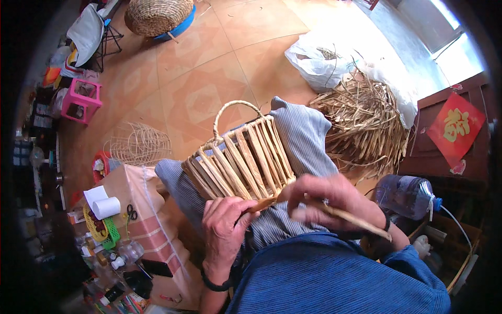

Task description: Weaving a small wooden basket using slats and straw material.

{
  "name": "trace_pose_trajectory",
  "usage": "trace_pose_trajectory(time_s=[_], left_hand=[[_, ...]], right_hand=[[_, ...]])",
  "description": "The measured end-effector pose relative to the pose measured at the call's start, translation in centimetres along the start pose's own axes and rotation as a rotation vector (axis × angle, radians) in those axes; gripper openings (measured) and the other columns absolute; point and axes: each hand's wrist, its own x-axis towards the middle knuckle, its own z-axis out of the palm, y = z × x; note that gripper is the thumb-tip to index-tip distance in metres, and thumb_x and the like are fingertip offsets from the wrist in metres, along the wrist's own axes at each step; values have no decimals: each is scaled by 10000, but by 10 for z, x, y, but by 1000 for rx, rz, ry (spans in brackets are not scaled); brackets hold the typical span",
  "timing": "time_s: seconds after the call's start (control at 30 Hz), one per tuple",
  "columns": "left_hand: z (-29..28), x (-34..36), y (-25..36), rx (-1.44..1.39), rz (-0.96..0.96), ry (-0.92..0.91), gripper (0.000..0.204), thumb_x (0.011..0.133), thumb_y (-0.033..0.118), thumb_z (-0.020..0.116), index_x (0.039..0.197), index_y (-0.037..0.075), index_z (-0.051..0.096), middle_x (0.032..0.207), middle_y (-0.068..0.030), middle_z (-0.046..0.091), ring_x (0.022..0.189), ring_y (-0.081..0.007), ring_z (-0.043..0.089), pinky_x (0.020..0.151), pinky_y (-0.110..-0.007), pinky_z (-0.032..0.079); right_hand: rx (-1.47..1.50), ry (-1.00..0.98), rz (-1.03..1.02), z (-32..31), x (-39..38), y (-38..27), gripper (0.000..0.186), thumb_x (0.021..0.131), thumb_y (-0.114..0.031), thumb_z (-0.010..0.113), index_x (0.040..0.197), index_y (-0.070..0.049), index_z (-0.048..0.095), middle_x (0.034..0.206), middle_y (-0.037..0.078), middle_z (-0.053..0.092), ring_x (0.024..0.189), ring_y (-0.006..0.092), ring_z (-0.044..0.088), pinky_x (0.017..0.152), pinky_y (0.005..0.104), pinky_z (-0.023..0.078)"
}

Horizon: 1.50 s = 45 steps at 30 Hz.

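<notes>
A half-woven basket lies across my lap, its side made of pale dried plant strips wound over a frame, with a braided loop handle at the far edge. My left hand is closed at the basket's near edge, thumb and fingers pinching a flat brownish strip. That strip runs right, toward my right hand, which is curled just beyond the basket's near right corner and partly smeared by motion. A long dried stalk passes under the right hand's fingers and sticks out toward the wrist.
A heap of dried stalks and a white plastic bag lie on the tiled floor ahead right. A wire frame stands at left, beside a cloth-covered table bearing scissors and a phone. At right sits a large water bottle.
</notes>
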Motion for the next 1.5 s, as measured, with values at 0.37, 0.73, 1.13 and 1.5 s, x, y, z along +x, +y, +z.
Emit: trace_pose_trajectory(time_s=[0.37, 0.73, 1.13, 1.5], left_hand=[[22, -17, 7, 271, 73, 38, 910, 838, 271, 967, 1577, 0, 511, 1224, -186, 712, 1061, -384, 676, 949, -503, 526], [14, -4, 29, 452, -15, -164, 563, 906, 171, 853, 1408, 10, 658, 1181, -188, 710, 1029, -381, 719, 911, -497, 550], [-12, 9, 16, 177, -77, -339, 335, 1014, 95, 697, 1339, 16, 693, 1088, -259, 726, 1038, -495, 691, 950, -594, 538], [17, -8, 20, 314, -47, -128, 478, 939, 164, 809, 1371, 7, 682, 1129, -206, 725, 1120, -446, 676, 1037, -587, 494]], right_hand=[[567, 135, 71, 15, 83, 57, 238, 1180, -250, 636, 1220, -17, 664, 1083, 48, 749, 1037, 114, 722, 910, 292, 598], [-616, 16, -185, 21, 117, 55, 162, 878, -63, 713, 976, 39, 792, 892, 265, 769, 878, 448, 791, 755, 501, 631], [-794, -71, -188, 30, 109, 45, 161, 893, -116, 735, 986, 15, 729, 826, 232, 751, 827, 432, 785, 711, 502, 618], [-778, 3, -243, 40, 102, 47, 105, 819, -87, 776, 859, 10, 767, 836, 234, 753, 837, 421, 790, 711, 483, 630]])
